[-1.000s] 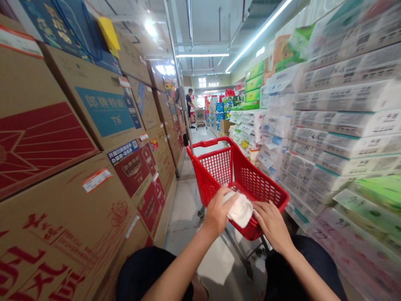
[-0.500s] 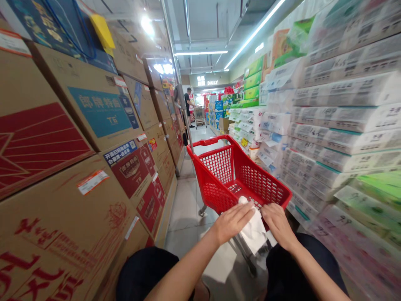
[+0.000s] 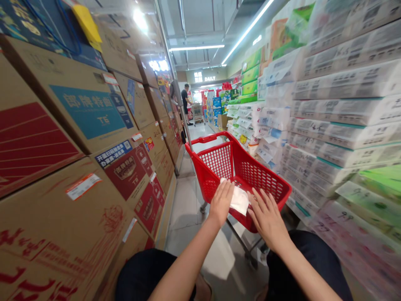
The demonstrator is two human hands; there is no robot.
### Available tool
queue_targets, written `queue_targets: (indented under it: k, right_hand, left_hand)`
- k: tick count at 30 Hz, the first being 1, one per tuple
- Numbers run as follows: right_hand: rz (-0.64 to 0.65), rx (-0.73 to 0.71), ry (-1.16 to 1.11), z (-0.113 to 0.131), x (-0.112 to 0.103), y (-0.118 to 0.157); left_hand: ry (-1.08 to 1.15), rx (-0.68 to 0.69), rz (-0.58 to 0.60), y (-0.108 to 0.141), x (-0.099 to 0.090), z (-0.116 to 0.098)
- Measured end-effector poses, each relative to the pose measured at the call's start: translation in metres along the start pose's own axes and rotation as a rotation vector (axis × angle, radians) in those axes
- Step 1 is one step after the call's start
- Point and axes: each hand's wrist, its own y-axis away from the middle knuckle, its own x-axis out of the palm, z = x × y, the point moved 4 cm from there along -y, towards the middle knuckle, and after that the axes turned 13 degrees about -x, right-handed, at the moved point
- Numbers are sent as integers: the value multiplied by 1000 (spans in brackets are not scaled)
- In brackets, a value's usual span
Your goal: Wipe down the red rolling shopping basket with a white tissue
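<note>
A red shopping basket cart [image 3: 260, 173] with perforated walls stands before my knees. At its near rim, my left hand [image 3: 222, 200] presses a crumpled white cloth [image 3: 239, 201] against the plastic, its fingers bent over the cloth's left part. The cloth could be a paper wipe; its material is hard to tell. My right hand [image 3: 266, 215] is open, with fingers spread over the near right rim beside the cloth. Whether its fingertips touch the cloth's edge I cannot tell. Inside, the part of the cart that I can see is bare red plastic.
Cardboard cartons [image 3: 90, 108] are stacked along the left. Packs of tissue [image 3: 338, 108] form a tall wall close on the right. A tiled aisle floor [image 3: 184, 209] runs between. Farther down, a person [image 3: 185, 102] stands by a grey trolley [image 3: 198, 113].
My left hand and the cloth have moved left along the near rim, and the cloth no longer hangs down below it. My right fingers have spread out.
</note>
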Motion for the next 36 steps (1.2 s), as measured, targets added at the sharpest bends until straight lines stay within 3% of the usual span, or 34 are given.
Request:
queue_targets:
  k: [5,9,12,14,17,22,27,32,36]
  right_hand:
    - [-22,-1,23,26,13,5]
    - [-18,27,-34,16,5,9]
    - [-12,50,-47,11,-2,10]
    - [-10,58,-46,8,-4,11]
    - [-18,50,-72,-2,-5,16]
    - [3,-28,-190,-32,-4,29]
    - [17,-73,-256,-54,-5,37]
    - [88,-66,-316,-74,-12,41]
    - [126,-87,-268,-84,-19,42]
  left_hand:
    - [26,107,-32,12,-6,-12]
    - [27,293,17,-3,-13,7]
    - [18,125,-9,-26,-16,29]
    - [33,18,-21,-33,-14,31]
    - [71,59,-15,-26,-7,7]
    - [101,369,-41,-3,-11,-45]
    - [-33,586,-89,-15,-28,-57]
    - [-149,347,-95,-35,-20,-44]
    - [-106,299,-56,-28,-4,-49]
